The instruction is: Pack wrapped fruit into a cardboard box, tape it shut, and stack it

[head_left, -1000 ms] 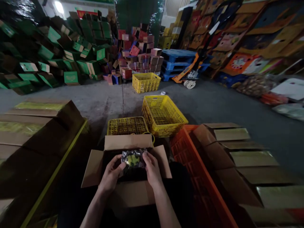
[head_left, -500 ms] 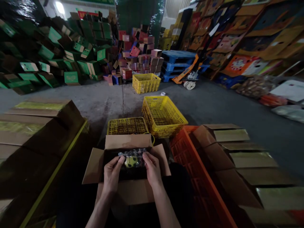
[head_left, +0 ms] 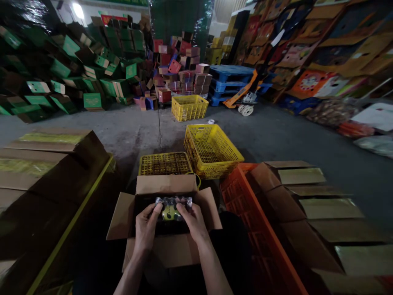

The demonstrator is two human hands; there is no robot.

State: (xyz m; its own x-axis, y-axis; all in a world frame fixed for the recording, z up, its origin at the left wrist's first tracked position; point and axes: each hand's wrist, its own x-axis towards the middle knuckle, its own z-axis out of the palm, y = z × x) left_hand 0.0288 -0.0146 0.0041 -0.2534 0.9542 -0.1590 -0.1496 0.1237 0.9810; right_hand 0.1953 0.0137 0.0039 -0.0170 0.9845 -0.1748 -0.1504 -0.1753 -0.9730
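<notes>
Both bare hands grasp one small clear plastic packet with a yellow-green, dark-spotted label (head_left: 170,213), stretched between them across the mouth of an open brown cardboard box (head_left: 176,250). The left hand (head_left: 145,229) pinches the packet's left end, its thumb lying on top and the fingers curled beneath. The right hand (head_left: 194,221) grips the right part, its thumb pressed on the upper face near the label. The packet's film catches light along its far edge, and the label faces up toward the wearer. The inside of the box is so dark that I cannot tell whether the packet is above the rim or slightly within it. The box's four flaps are folded outward, the near one sloping down toward the wearer. Just beyond the far flap sits a worn yellow plastic crate with a gridded face upward (head_left: 164,163), and beside it, to the right, a deeper open-topped yellow plastic crate (head_left: 211,151). An orange slatted plastic crate (head_left: 238,190) stands right of the box, with a row of tape-sealed brown cardboard boxes (head_left: 303,191) in it. On the left, more brown cardboard boxes with yellowish tape (head_left: 52,157) stand beside a long yellow crate rim (head_left: 89,194). Farther off, stacked blue pallets (head_left: 231,73) and an orange pallet jack (head_left: 244,93) rest on the grey floor (head_left: 138,131).
</notes>
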